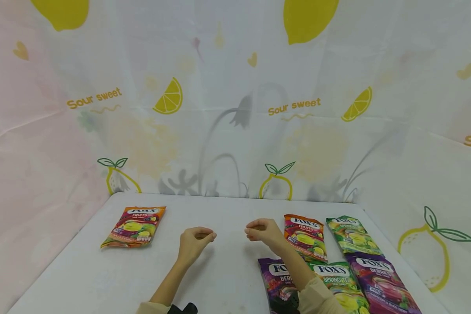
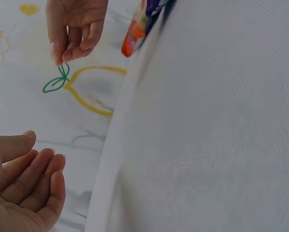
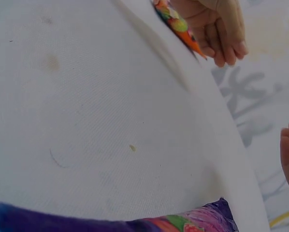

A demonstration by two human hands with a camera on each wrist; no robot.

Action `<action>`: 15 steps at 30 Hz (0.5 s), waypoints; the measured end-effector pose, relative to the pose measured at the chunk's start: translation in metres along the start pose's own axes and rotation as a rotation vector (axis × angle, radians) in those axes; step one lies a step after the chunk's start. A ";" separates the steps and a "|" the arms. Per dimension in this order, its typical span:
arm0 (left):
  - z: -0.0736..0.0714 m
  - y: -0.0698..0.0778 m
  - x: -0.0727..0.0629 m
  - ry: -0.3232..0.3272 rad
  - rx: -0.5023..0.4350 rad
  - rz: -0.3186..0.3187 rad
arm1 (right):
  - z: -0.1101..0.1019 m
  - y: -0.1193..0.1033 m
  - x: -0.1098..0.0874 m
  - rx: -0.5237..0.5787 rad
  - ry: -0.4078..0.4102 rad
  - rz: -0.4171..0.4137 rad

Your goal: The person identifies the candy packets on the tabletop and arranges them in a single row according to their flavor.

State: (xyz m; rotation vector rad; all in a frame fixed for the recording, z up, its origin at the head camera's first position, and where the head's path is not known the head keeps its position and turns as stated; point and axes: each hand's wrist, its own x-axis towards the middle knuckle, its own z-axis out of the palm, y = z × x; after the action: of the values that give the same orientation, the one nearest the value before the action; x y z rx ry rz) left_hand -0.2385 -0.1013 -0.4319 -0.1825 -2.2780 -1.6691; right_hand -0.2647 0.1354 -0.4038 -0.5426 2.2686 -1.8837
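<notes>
Both hands hover over the middle of the white table, facing each other with a gap between them. My left hand [image 1: 196,245] has loosely bent fingers and holds nothing; the left wrist view shows its palm [image 2: 26,193] bare. Likewise, my right hand [image 1: 266,234] holds nothing, its fingers relaxed and pointing left. Nearest the right hand lies an orange-topped Fox's Fruits candy bag [image 1: 305,237]. Under the right forearm is a purple Fox's Berries bag [image 1: 276,279], partly hidden by the arm. Another Fox's Fruits bag [image 1: 135,226] lies alone at the left.
On the right side lie a green Fox's bag [image 1: 354,235], a green Springtea bag [image 1: 339,285] and a second purple Berries bag [image 1: 382,283], close together. The white table [image 1: 227,266] ends at a lemon-printed cloth backdrop [image 1: 220,131] behind and at the sides.
</notes>
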 end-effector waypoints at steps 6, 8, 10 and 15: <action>0.006 0.000 -0.001 -0.011 -0.036 -0.010 | -0.004 0.004 -0.002 0.010 0.003 0.017; 0.008 -0.001 -0.001 -0.015 -0.046 0.000 | -0.005 0.006 -0.003 0.012 0.008 0.013; 0.010 -0.001 -0.001 -0.019 -0.057 0.008 | -0.008 0.006 -0.004 0.009 0.013 0.013; 0.015 0.003 -0.003 -0.023 -0.056 0.014 | -0.012 0.005 -0.010 -0.006 0.016 0.025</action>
State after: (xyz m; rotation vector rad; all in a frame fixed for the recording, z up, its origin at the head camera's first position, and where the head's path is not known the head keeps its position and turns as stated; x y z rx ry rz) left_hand -0.2377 -0.0864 -0.4345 -0.2310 -2.2424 -1.7329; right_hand -0.2603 0.1511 -0.4076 -0.4996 2.2805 -1.8778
